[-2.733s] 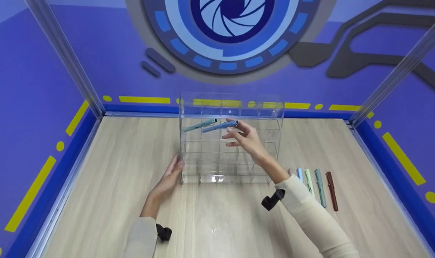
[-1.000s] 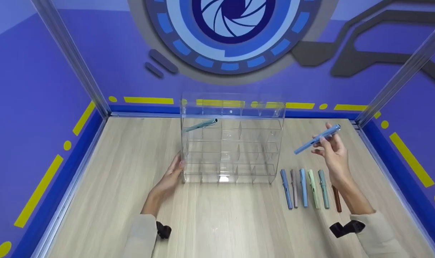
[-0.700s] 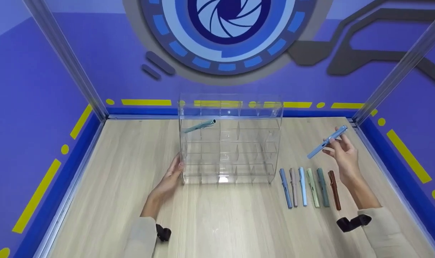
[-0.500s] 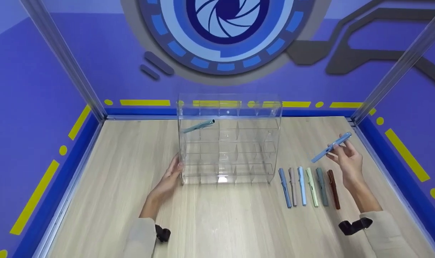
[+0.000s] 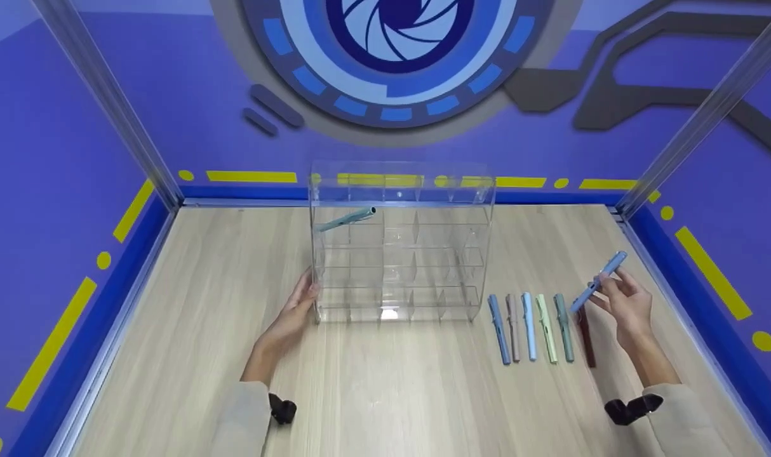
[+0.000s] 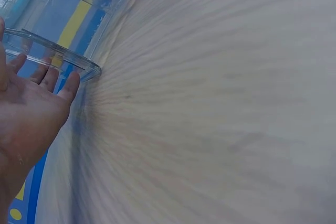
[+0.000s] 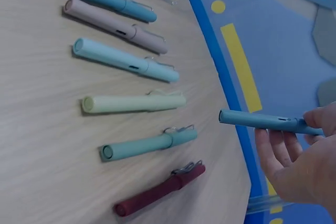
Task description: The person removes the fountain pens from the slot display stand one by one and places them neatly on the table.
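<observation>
My right hand (image 5: pixel 632 310) pinches a blue pen (image 5: pixel 615 261) between thumb and fingers, raised on a slant over the far end of the dark red pen (image 5: pixel 589 346). In the right wrist view the thumb presses the pen (image 7: pixel 252 119) from above and the fingers support it below. My left hand (image 5: pixel 288 315) grips the lower left side of a clear acrylic pen rack (image 5: pixel 314 254), thumb in front; its fingertips (image 6: pixel 68 85) show at the rack's edge in the left wrist view. One teal-green pen (image 5: pixel 348 219) sticks out of the rack's upper left compartment.
Right of the rack, several capped pens lie side by side on the wooden table (image 5: pixel 385 393): blue (image 5: pixel 500 330), mauve-grey (image 5: pixel 514 330), light blue (image 5: pixel 529 327), pale green (image 5: pixel 547 330), green (image 5: pixel 564 330) and the dark red one. Blue printed panels (image 5: pixel 246 152) enclose the table's back and sides.
The right hand has drawn the blue pen from the rack's upper row, carried it right, then lowered it toward the dark red pen. The left hand keeps its hold on the rack.
</observation>
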{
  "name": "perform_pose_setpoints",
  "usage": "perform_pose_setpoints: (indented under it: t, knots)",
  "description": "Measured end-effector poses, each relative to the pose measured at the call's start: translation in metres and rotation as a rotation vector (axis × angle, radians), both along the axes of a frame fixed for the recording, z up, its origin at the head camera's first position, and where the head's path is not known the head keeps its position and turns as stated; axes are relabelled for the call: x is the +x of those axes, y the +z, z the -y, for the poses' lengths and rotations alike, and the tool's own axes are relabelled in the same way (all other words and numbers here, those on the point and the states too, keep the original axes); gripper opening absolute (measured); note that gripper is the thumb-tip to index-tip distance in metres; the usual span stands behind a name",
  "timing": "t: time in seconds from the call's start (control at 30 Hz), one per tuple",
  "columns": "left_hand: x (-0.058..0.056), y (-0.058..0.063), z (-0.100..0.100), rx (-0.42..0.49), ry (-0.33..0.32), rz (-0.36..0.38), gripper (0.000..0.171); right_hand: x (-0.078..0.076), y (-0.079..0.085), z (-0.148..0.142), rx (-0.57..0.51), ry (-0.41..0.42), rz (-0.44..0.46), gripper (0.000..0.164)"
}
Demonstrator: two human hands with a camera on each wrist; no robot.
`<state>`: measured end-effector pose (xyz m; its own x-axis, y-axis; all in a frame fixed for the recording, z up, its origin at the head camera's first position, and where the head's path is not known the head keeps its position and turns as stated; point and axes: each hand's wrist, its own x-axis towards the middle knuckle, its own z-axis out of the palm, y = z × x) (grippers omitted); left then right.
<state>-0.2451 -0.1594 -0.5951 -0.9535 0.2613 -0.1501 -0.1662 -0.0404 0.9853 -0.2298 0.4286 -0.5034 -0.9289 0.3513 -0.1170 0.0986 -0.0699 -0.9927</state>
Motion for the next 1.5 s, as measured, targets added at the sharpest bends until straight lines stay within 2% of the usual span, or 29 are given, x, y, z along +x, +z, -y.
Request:
perform_pose_setpoints:
  t: [0.07,0.23,0.33,0.6,0.83,0.97,1.5]
  knots:
    - [0.000,0.000,0.000,-0.005,0.003,0.001,0.069,0.001,-0.003,-0.003,0.015,-0.020,0.028,0.061]
    - [0.000,0.000,0.000,-0.014,0.009,0.017,0.069,0.007,-0.014,-0.010,0.026,-0.056,0.105,0.050]
    - [0.001,0.000,0.000,-0.018,0.007,0.024,0.072,0.011,-0.022,-0.015,0.032,-0.063,0.139,0.049]
    - [0.003,-0.003,-0.002,0.014,-0.003,0.027,0.072,0.016,-0.038,-0.025,0.156,-0.020,0.202,0.040]
    - [0.002,-0.003,-0.003,0.020,-0.005,0.031,0.070,0.017,-0.049,-0.029,0.340,0.084,0.294,0.055]
    - [0.002,-0.002,-0.002,0.014,-0.007,0.046,0.066,0.017,-0.054,-0.032,0.421,0.078,0.325,0.058]
    - [0.001,0.000,0.001,-0.064,0.013,0.048,0.068,0.028,-0.065,-0.053,0.394,0.138,0.339,0.054]
